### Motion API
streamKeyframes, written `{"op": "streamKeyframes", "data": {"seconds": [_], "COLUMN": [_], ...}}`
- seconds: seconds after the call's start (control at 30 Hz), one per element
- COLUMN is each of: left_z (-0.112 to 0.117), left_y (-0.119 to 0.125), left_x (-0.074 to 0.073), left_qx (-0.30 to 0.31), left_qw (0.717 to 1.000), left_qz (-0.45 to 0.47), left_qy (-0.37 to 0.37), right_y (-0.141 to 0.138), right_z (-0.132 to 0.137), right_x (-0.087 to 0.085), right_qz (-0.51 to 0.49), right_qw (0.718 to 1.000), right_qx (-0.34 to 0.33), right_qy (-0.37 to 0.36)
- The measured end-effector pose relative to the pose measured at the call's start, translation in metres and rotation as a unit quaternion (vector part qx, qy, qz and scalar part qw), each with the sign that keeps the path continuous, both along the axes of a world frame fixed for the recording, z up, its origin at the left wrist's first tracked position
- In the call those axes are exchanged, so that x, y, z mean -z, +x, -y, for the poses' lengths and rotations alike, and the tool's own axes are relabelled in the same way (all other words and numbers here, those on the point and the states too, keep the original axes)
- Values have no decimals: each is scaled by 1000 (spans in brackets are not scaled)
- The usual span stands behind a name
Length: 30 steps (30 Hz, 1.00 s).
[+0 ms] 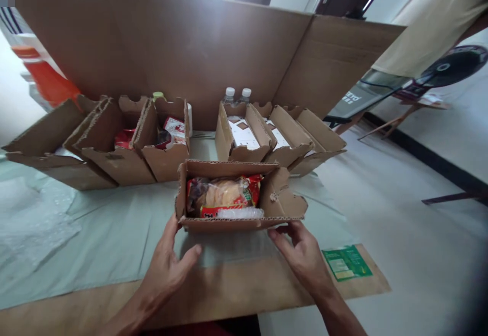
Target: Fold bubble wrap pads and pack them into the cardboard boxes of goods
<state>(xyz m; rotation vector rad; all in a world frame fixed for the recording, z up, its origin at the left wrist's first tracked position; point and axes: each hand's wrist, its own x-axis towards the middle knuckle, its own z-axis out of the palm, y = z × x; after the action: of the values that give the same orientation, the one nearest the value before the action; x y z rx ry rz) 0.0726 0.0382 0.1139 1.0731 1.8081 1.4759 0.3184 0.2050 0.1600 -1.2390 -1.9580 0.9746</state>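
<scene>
Opening upward, the cardboard box (236, 222) lies lengthwise along the clothed table's (95, 244) front edge. The left hand (168, 270) and right hand (301, 254), both wide, touch its corners. A cardboard wall (171, 46) stands behind.

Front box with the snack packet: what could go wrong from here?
1. The box is open-topped; the left hand and right hand touch only its front corners, so it might tip if lifted.
2. The snack packet sits near the rim and could slip out.
3. The green packet lies near the right wrist and could get swept off.
</scene>
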Motion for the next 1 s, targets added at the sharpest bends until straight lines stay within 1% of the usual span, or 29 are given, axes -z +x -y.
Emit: {"op": "streamKeyframes", "data": {"seconds": [0.07, 0.1, 0.13, 0.2, 0.23, 0.3, 0.33, 0.37, 0.4, 0.43, 0.47, 0.53, 0.57, 0.6, 0.63, 0.67, 0.7, 0.73, 0.8, 0.83, 0.87, 0.9, 0.93, 1.0], "left_z": [20, 23, 21, 6, -5, -22, -25, -23, -16, -5, 9, 36, 45, 49, 48, 43, 35, 26, 11, 7, 6, 7, 10, 13], "left_y": [-11, -15, -17, -14, -9, 5, 11, 15, 15, 11, 3, -21, -33, -43, -48, -48, -43, -34, -12, -1, 7, 12, 13, 2], "left_x": [-11, -18, -26, -42, -49, -57, -58, -58, -56, -54, -53, -54, -58, -63, -70, -75, -80, -82, -79, -75, -68, -60, -52, -37], "left_qx": [-30, -42, -49, -52, -46, -21, 0, 18, 26, 20, 1, -64, -90, -113, -129, -137, -132, -116, -44, -12, 10, 15, 9, -19], "left_qw": [1000, 999, 999, 997, 996, 995, 995, 995, 995, 996, 997, 996, 994, 991, 988, 985, 984, 984, 992, 994, 995, 996, 997, 998], "left_qz": [-1, -1, -1, -3, -2, -6, -10, -13, -15, -14, -11, -3, -4, -10, -19, -29, -36, -40, -36, -34, -32, -31, -28, -17], "left_qy": [-6, 1, 15, 53, 73, 97, 102, 100, 93, 83, 71, 56, 59, 68, 84, 101, 116, 127, 116, 104, 91, 78, 68, 54], "right_y": [-17, -25, -31, -32, -27, -10, -1, 5, 7, 3, -6, -36, -53, -68, -78, -82, -80, -72, -47, -32, -20, -11, -5, -3], "right_z": [13, 15, 15, 9, 6, 4, 7, 11, 18, 26, 34, 47, 49, 49, 45, 40, 34, 29, 23, 23, 27, 33, 42, 64], "right_x": [-10, -17, -24, -39, -44, -50, -51, -49, -47, -44, -42, -41, -44, -47, -51, -55, -59, -60, -59, -55, -49, -41, -30, -6], "right_qz": [-3, -12, -24, -56, -67, -72, -69, -66, -63, -62, -61, -65, -75, -92, -112, -129, -144, -152, -148, -139, -127, -113, -102, -99], "right_qw": [999, 999, 998, 997, 997, 995, 993, 990, 988, 989, 991, 992, 990, 986, 984, 983, 984, 985, 986, 984, 983, 983, 985, 990], "right_qx": [-27, -40, -50, -43, -25, 39, 76, 103, 112, 103, 72, -24, -67, -95, -108, -102, -79, -42, 52, 95, 124, 137, 134, 104], "right_qy": [23, 33, 39, 42, 43, 53, 64, 75, 85, 92, 97, 101, 101, 99, 93, 83, 72, 64, 57, 56, 54, 49, 39, 14]}}
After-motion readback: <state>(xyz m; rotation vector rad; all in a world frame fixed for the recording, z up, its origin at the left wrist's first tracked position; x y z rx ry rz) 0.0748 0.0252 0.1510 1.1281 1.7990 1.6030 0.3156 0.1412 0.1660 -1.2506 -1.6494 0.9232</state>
